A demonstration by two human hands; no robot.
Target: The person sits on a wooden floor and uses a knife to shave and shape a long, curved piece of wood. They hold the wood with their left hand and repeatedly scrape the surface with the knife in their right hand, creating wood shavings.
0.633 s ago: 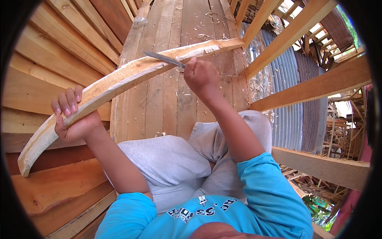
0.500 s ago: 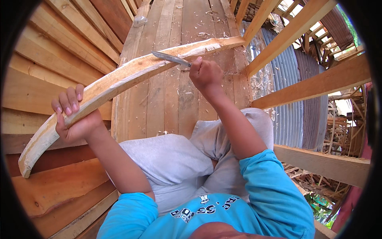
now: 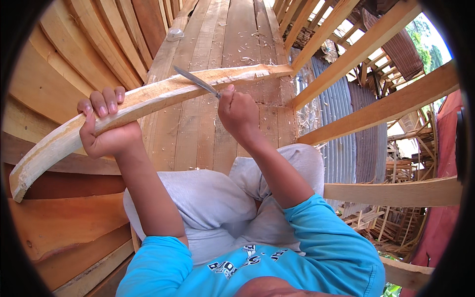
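A long wooden pole point(image 3: 163, 95), squared and pale, runs from the lower left up to the right, its far end against the slatted railing. My left hand point(image 3: 108, 121) is closed round it left of the middle, the thumb beneath and the fingers over the far edge. In my right hand point(image 3: 238, 115) is a knife point(image 3: 197, 81), gripped by its handle, which the fist hides. The narrow grey blade lies across the pole's upper face and points up and left. Fresh, rough cut marks show along the pole's top edge.
Wood shavings point(image 3: 242, 48) are scattered over the plank floor point(image 3: 188, 143). A small clear container point(image 3: 175, 34) sits near the left plank wall point(image 3: 54, 89). Slanting wooden rails point(image 3: 381, 104) stand on the right, with corrugated metal sheets point(image 3: 336, 133) beyond. My crossed legs are in front.
The knife has slid left and toward me along the pole, its blade now tilted more steeply. My left hand appears further right in the picture, partly because the whole view has shifted.
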